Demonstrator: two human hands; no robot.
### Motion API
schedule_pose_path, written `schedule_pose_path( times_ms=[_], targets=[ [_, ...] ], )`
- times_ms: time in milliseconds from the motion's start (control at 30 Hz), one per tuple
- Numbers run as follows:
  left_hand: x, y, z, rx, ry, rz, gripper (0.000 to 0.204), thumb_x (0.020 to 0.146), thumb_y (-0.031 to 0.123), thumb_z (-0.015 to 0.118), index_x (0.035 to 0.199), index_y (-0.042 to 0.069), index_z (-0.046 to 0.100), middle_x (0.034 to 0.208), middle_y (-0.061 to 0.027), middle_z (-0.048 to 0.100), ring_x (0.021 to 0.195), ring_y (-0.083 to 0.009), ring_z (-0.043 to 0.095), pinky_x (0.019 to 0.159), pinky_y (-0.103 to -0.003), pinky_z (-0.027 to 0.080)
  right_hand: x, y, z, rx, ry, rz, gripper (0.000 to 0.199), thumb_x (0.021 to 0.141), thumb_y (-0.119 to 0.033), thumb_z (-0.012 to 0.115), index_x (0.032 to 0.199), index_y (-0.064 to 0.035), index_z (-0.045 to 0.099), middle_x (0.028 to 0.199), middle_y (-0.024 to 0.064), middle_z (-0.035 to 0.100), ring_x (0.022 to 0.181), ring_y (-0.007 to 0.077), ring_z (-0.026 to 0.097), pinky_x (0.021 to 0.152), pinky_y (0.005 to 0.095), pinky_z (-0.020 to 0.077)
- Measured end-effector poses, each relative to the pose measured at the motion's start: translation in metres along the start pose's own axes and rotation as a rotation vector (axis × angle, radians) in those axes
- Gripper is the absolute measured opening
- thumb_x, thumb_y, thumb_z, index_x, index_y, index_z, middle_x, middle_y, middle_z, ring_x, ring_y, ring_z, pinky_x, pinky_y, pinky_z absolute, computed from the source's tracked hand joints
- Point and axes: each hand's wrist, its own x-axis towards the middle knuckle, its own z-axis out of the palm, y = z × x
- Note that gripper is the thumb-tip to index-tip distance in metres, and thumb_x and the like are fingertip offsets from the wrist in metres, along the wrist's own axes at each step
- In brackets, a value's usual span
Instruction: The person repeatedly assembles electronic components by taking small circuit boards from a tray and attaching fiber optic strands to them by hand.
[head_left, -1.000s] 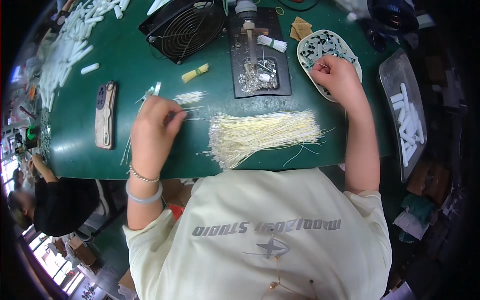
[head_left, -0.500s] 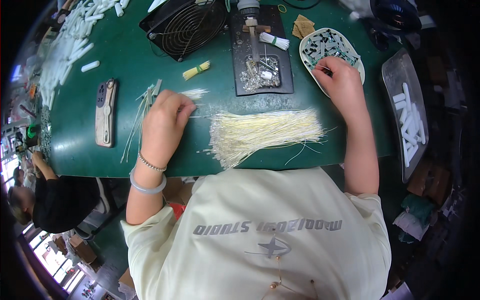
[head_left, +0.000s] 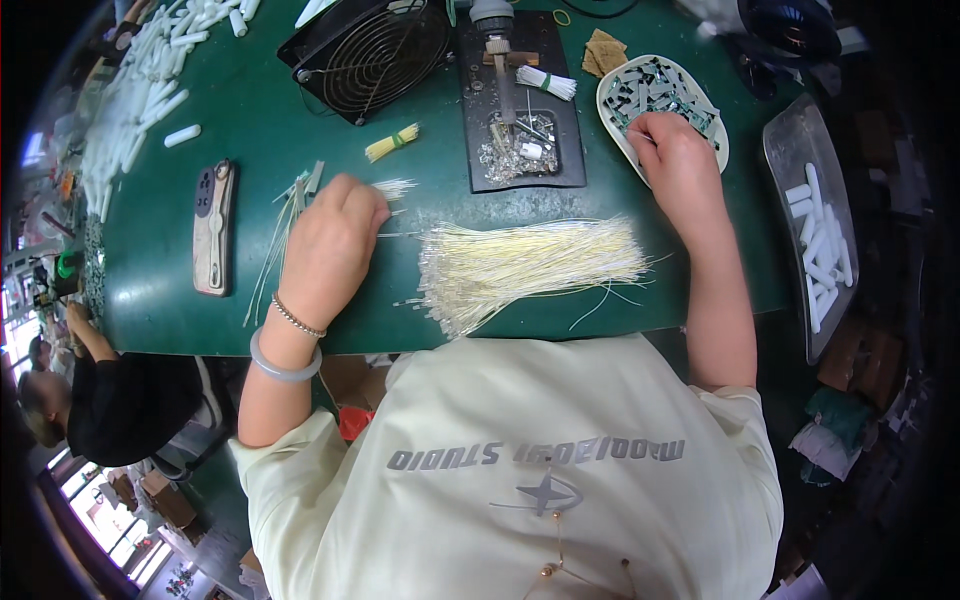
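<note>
My right hand is at the near rim of a cream oval tray full of small circuit boards. Its thumb and index finger are pinched together; what is between them is too small to make out. My left hand is closed above the table, its curled fingers hiding whatever they hold. Beside it lie thin wires with a small strip-shaped board at their far end, and the pale tips of a wire bundle show past the knuckles. Between my hands lies a large bundle of yellow-white wires.
A soldering iron stands over a black plate. Around it are a black fan, tied bundles of yellow wires and white wires, and a phone. A clear tray of white tubes stands at right.
My left hand has turned so that its back faces up more, and its fingers have closed in from the pinch seen before. My right hand has shifted slightly left at the tray.
</note>
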Motion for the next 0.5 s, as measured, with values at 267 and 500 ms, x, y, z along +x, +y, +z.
schedule_pose_path(
  times_ms=[267,500],
  targets=[
    [-0.001,0.000,0.001,-0.019,0.058,-0.018,0.008,0.082,0.006,0.059,0.086,0.003,0.053,0.082,-0.0135,0.051,0.074,-0.0326,0.055,0.064,-0.039,0.047,0.000,-0.003,-0.009,0.092,0.114,0.049,0.014,0.085,-0.012,0.059,0.093,-0.0005,0.060,0.087,0.0150,0.063,0.077,0.0288,0.062,0.070,0.0336,0.0479],
    [0.000,0.000,0.004,0.038,0.107,-0.081,0.010,0.078,0.006,0.063,0.083,0.004,0.055,0.083,-0.0124,0.053,0.075,-0.0317,0.056,0.064,-0.038,0.047,-0.002,-0.007,-0.009,0.208,0.145,0.078,0.015,0.085,-0.012,0.061,0.095,-0.0012,0.061,0.082,0.0112,0.064,0.067,0.0164,0.060,0.062,0.0274,0.0476]
  ],
)
